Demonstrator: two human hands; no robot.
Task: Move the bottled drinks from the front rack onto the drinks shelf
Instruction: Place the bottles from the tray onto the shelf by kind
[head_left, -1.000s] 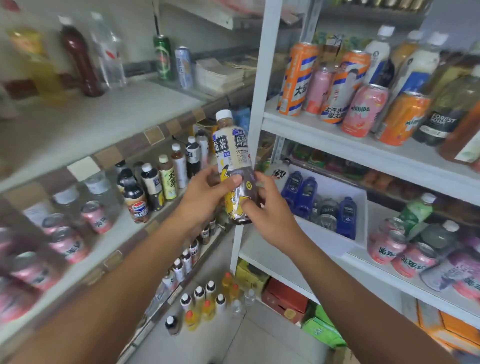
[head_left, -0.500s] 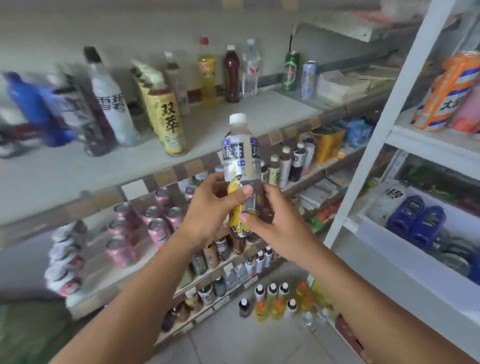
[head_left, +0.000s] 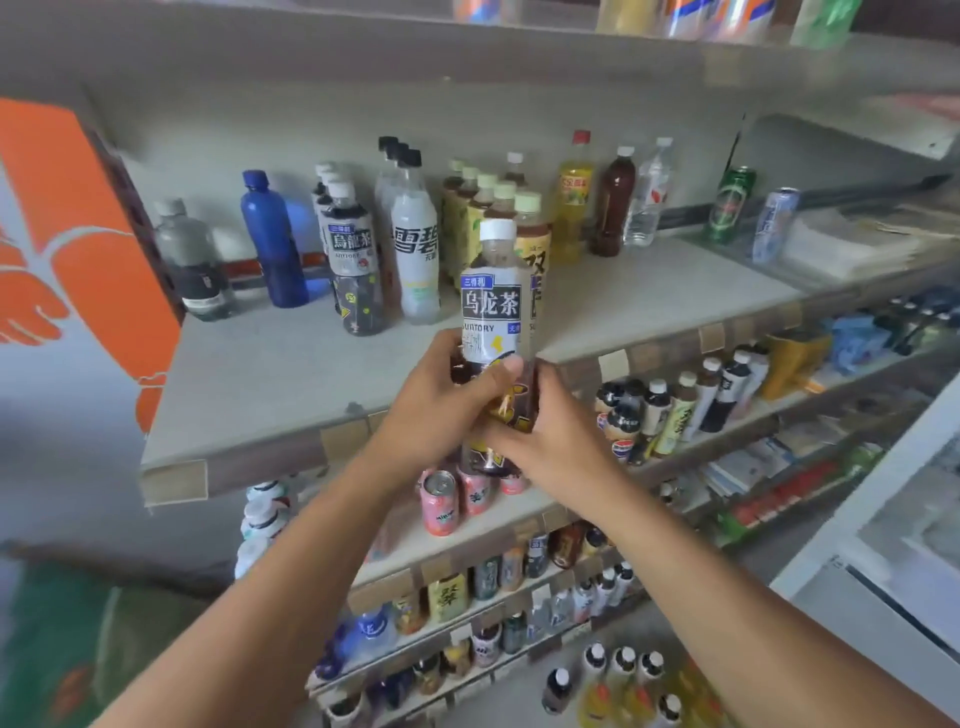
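I grip one oolong tea bottle (head_left: 496, 332) in my left hand (head_left: 447, 410) and right hand (head_left: 550, 441), just off the drinks shelf (head_left: 270, 374) front edge; matching bottles (head_left: 350, 260) already stand behind, this one not yet placed.

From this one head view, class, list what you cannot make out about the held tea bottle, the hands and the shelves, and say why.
- Tea bottle: its base, hidden behind the left hand and right hand.
- Each hand's grip: fingers wrapped behind the bottle, out of sight.
- Top-shelf cans: cut off by the upper edge.
- Lower-shelf bottles: labels too small and blurred.
- White rack: cut off at right.
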